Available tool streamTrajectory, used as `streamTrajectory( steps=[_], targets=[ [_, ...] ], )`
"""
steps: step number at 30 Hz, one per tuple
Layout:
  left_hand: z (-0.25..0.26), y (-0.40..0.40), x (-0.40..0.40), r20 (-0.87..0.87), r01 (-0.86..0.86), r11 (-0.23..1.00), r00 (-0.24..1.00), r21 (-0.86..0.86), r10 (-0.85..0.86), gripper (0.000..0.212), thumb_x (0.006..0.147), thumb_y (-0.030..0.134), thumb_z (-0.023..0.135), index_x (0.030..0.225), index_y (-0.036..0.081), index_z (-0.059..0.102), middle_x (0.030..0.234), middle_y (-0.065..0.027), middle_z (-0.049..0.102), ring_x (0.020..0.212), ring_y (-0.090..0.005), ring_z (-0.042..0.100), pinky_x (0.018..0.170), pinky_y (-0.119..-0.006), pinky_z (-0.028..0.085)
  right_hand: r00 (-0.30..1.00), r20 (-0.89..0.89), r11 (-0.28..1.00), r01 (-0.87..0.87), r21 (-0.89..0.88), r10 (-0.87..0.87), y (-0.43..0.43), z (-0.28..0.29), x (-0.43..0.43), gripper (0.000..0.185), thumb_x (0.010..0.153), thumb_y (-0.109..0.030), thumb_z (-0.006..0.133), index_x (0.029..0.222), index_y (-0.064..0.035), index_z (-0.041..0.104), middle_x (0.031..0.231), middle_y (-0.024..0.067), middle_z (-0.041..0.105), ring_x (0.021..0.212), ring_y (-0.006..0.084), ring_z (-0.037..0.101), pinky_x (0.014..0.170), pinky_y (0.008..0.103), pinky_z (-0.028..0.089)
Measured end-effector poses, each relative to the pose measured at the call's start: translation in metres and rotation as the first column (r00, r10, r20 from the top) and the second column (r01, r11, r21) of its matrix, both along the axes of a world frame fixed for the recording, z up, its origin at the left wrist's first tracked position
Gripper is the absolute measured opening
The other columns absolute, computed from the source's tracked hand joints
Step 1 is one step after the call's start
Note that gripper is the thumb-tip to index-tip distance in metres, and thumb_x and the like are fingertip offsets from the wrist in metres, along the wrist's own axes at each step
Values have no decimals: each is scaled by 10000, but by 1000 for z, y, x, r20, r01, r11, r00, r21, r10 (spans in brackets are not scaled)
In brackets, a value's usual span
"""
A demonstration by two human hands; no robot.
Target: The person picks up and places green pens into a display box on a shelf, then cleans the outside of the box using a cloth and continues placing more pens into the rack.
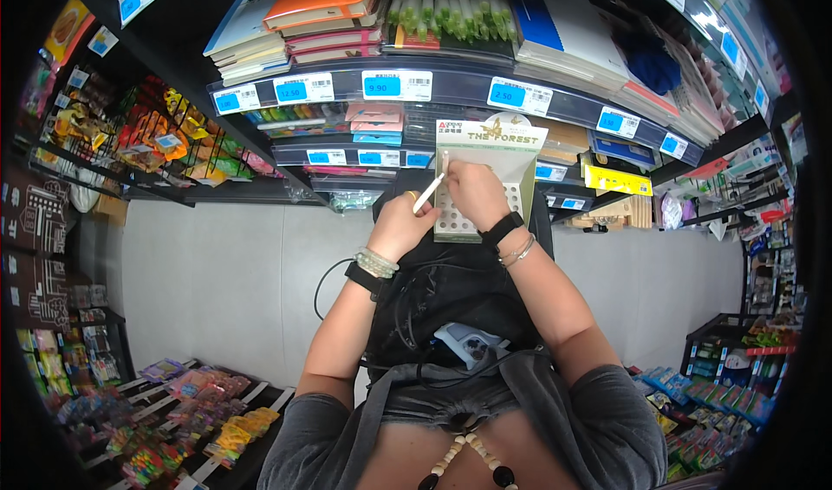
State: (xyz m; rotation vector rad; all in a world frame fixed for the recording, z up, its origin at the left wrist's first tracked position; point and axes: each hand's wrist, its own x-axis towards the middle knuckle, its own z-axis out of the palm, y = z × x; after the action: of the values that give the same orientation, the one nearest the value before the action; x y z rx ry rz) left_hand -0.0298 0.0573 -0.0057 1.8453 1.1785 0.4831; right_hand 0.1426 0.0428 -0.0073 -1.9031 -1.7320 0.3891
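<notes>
A white pen (429, 193) slants between my hands, its lower end held in the fingers of my left hand (404, 222). My right hand (476, 190) is at the pen's upper end, over a cardboard pen display box (448, 236); its fingertips are bunched, and whether they grip the pen or another one cannot be told. Rows of round holes show in the box's tray, and a printed header card stands at its back. The box rests on or against a black bag (455, 288) in front of my body.
A shelf ahead holds stacked notebooks (331, 2), green-tipped pens (448, 12) and packaged pads (565, 28) above a price-tag rail (455, 90). Snack packets (149, 132) hang at left. A blue-grey handheld device (469, 345) lies near my waist. Low racks of packets (201, 392) stand on both sides.
</notes>
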Motion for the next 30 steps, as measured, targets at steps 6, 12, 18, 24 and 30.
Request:
streamTrajectory(
  steps=[6,12,18,24,30],
  targets=[
    [1,0,1,-4,-8,1000,1000,-13,8,264,814,228,740,782,-3,614,633,-102,600,577,-230,596,586,-342,474,1000,22,997,19,-79,-17,1,4,-1,111,823,-116,580,814,-61,676,765,191,674,739,371,662,681,466,528],
    [1,0,1,-9,-9,1000,1000,-17,9,270,812,232,742,778,-1,612,632,-99,597,576,-223,593,580,-338,469,999,40,992,31,-122,-27,3,5,0,129,830,-136,585,836,-64,691,778,186,683,761,371,668,694,461,536],
    [5,-2,-1,-6,2,1000,1000,-16,-2,274,822,245,737,776,8,608,622,-85,581,562,-197,571,564,-330,458,998,57,980,13,-200,-2,1,11,5,155,828,-154,631,891,-30,699,817,207,685,791,380,669,721,458,542],
    [35,-11,-6,72,20,997,997,-75,-15,282,860,257,722,788,25,578,618,-4,520,576,-97,477,547,-268,408,986,-162,994,-60,-93,44,-30,54,19,220,824,-108,640,1000,11,695,833,226,680,788,362,674,722,421,536],
    [63,-29,0,259,170,963,959,-212,-112,212,874,204,722,857,58,569,704,82,504,644,-31,445,564,-213,382,626,-776,955,-272,-117,83,-71,85,20,263,890,-63,665,1145,-1,655,790,-34,606,709,18,528,641,197,449]
  ],
)
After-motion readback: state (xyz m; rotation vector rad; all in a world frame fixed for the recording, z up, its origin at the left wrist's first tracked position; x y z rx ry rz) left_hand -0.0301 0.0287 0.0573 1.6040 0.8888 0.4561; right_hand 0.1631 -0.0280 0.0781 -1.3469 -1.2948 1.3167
